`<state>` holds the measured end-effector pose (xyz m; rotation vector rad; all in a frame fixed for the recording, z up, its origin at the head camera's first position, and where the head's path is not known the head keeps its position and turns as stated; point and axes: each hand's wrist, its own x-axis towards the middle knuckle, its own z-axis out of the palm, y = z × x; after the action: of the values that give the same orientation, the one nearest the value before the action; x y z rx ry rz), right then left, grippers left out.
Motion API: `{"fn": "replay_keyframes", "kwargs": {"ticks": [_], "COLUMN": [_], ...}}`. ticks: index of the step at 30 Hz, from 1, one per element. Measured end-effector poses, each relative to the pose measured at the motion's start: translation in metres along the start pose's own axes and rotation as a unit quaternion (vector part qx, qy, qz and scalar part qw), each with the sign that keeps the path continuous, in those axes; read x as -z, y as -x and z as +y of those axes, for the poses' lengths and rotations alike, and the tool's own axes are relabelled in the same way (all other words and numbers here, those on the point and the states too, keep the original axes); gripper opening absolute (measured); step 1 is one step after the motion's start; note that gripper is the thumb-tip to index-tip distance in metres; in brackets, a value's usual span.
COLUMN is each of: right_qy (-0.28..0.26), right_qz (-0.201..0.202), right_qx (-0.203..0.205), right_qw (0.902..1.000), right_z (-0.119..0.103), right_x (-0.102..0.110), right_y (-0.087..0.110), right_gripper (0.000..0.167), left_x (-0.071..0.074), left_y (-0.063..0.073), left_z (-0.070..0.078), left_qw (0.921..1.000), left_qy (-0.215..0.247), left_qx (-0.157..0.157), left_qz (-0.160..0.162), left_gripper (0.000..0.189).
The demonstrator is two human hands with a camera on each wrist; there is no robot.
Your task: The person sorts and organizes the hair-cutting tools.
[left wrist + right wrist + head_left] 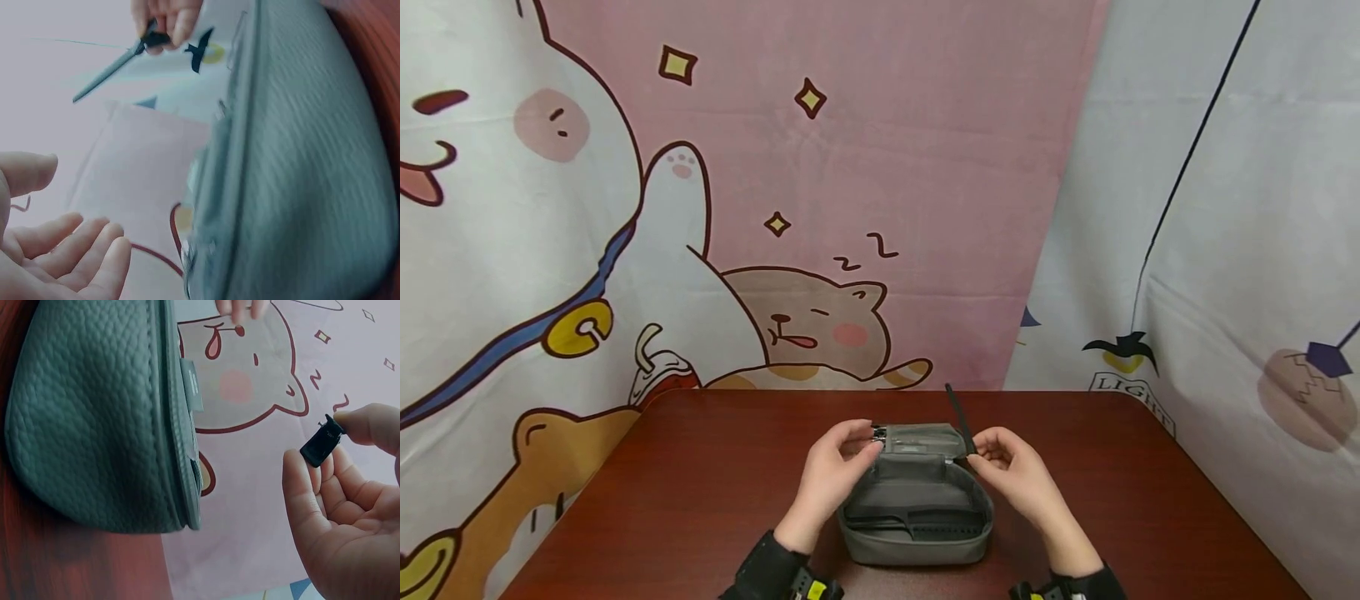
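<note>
A grey-green zip case (917, 552) stands with its lid (922, 439) folded back. Black tools lie inside, among them a comb (947, 525) with its teeth showing. Beside the lid's right edge my right hand (1021, 475) pinches a long, slim black hair clip (957, 412) by its wide end; the right wrist view shows that end (322, 442) between thumb and fingers. My left hand (835, 468) is at the lid's left edge, close to some small silver pieces. In the left wrist view its fingers (75, 244) are loosely bent with nothing between them.
The case stands on a reddish-brown table (715, 475). Behind the table hangs a cloth (940, 167) printed with cartoon animals, and a pale cloth (1225, 208) hangs at the right.
</note>
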<state>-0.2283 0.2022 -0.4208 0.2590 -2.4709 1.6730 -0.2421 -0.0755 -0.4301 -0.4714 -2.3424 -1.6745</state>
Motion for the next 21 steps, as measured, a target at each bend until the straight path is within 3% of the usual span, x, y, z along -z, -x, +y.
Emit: {"fn": "replay_keyframes", "kwargs": {"ticks": [12, 21], "right_qy": [-0.017, -0.013], "right_qz": [-0.031, -0.064], "right_qx": [0.027, 0.062], "right_qw": [0.9990, 0.9959], "right_z": [-0.002, -0.002], "right_x": [-0.009, -0.014], "right_y": [0.004, 0.007], "right_gripper": [0.018, 0.019], "left_x": [-0.034, -0.044], "left_y": [0.001, -0.001], "left_z": [0.020, 0.023], "left_qw": [0.9951, 0.9941], "left_qy": [0.097, 0.109], "left_qx": [-0.004, 0.000], "left_qz": [-0.019, -0.007], "left_gripper": [0.042, 0.040]}}
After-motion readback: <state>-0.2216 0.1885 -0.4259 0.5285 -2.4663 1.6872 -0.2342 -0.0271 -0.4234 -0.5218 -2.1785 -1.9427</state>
